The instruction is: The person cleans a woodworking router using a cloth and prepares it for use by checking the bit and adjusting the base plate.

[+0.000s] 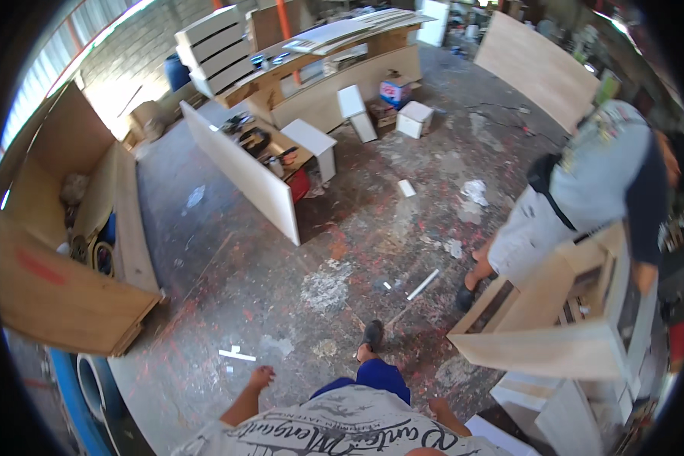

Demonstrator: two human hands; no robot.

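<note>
My left hand (261,378) hangs low over the floor with its fingers loosely bent and nothing visible in them. Close to it on the floor are a thin white strip (237,355) and small white scraps. Low at my other side is my right hand (438,406); its fingers are too small and unclear to make out. An open pale wooden cabinet frame (543,353) stands to the right, beyond that hand. Another white strip (423,284) lies on the floor ahead, near my dark shoe (372,334).
At the right a co-worker (593,175) bends over the cabinet frame. A long white panel (243,171) stands on edge beside a low tool table (285,144). A big brown wooden cabinet (68,281) lies at the left. Behind are a workbench (327,91) and a white box (415,118).
</note>
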